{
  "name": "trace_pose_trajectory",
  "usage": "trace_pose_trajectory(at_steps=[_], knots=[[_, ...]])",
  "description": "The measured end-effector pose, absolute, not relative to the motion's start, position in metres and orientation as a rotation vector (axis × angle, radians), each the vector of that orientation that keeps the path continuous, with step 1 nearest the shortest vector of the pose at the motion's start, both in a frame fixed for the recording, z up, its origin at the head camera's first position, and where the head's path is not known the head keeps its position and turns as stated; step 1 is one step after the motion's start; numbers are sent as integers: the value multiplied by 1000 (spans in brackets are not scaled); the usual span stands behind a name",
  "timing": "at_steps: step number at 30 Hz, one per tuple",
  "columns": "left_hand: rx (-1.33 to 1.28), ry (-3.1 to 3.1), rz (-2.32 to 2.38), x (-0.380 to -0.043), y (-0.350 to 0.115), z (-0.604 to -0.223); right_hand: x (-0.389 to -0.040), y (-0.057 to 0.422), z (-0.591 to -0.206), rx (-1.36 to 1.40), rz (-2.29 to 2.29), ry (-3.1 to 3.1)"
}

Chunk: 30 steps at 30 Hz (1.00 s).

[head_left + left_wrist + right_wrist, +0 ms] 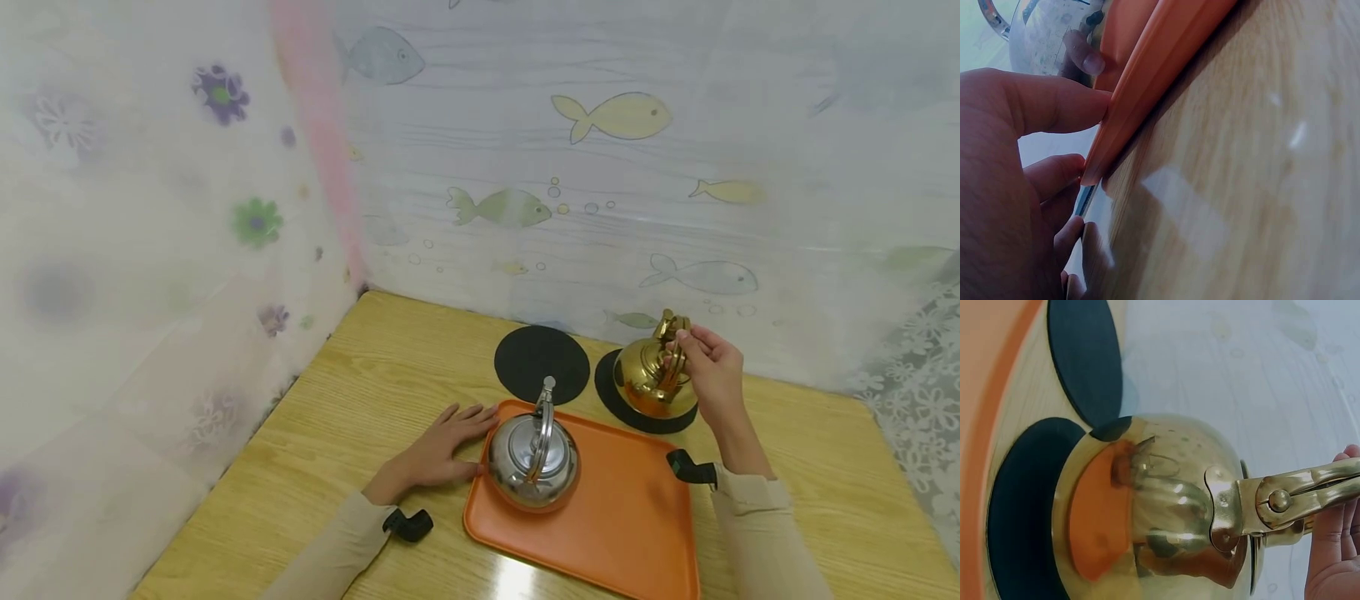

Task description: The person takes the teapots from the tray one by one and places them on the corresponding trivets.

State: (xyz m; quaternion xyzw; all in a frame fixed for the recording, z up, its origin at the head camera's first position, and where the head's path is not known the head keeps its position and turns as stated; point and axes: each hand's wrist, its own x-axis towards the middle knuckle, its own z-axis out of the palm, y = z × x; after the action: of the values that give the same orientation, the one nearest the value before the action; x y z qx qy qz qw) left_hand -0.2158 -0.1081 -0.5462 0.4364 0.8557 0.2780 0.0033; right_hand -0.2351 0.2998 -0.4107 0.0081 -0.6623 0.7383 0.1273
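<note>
My right hand (716, 367) grips the raised handle of a shiny gold kettle (643, 372), also large in the right wrist view. The kettle is over the right-hand round black mat (609, 396); whether its base touches the mat I cannot tell. My left hand (442, 448) has its fingers spread, thumb and fingertips touching the left rim of an orange tray (630, 517). On the tray's left part stands a silver kettle (513, 475) with its handle up, close beside the left thumb. In the left wrist view, the thumb and a fingertip meet the tray's edge (1138, 87).
A second round black mat (536, 358) lies behind the silver kettle, left of the gold one. Everything stands on a wood-grain table (360, 375). Sheets printed with fish and flowers (615, 233) hang along the table's back and sides.
</note>
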Motion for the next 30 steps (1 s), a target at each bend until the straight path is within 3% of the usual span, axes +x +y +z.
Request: trace_pose_trajectory(at_steps=[30], knots=[[1378, 2688, 891, -214, -108, -545, -240, 295, -429, -135, 2174, -1758]])
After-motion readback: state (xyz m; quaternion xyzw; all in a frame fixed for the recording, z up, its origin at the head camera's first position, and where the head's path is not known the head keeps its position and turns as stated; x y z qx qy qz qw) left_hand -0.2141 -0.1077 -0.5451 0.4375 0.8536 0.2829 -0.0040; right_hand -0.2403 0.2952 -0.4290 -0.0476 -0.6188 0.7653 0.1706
